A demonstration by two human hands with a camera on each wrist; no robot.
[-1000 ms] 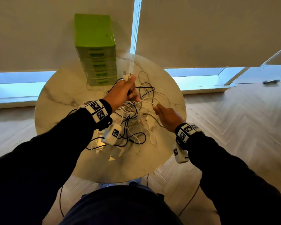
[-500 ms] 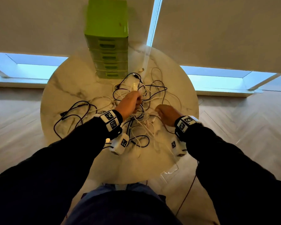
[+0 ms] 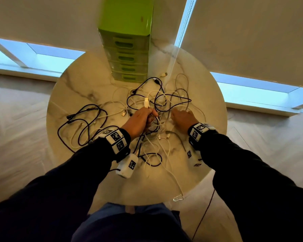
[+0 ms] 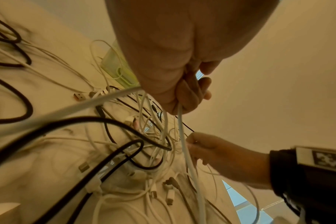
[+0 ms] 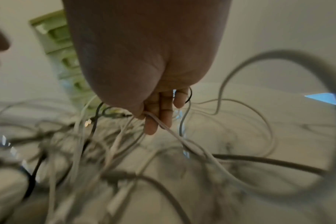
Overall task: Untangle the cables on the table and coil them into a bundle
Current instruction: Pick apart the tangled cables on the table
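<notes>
A tangle of black and white cables (image 3: pixel 157 102) lies in the middle of a round marble table (image 3: pixel 80 88). My left hand (image 3: pixel 142 119) hovers just above the tangle, fingers curled round a white cable (image 4: pixel 180 121) whose USB plug (image 3: pixel 146 100) sticks out past the knuckles. My right hand (image 3: pixel 180 116) reaches into the tangle's right side. In the right wrist view, its thumb and fingers (image 5: pixel 159 115) pinch a thin white cable (image 5: pixel 171 131). One black cable (image 3: pixel 82 126) lies in a separate loose loop on the left.
A green drawer unit (image 3: pixel 128 49) stands at the table's far edge, just behind the tangle. A blind cord (image 3: pixel 173 60) hangs down onto the table beside it. One white cable (image 3: pixel 175 182) trails off the near right edge toward the wooden floor.
My left hand has come down from a raised position to the tangle, still holding the white cable. The right hand has pushed forward into the cables and closed on one.
</notes>
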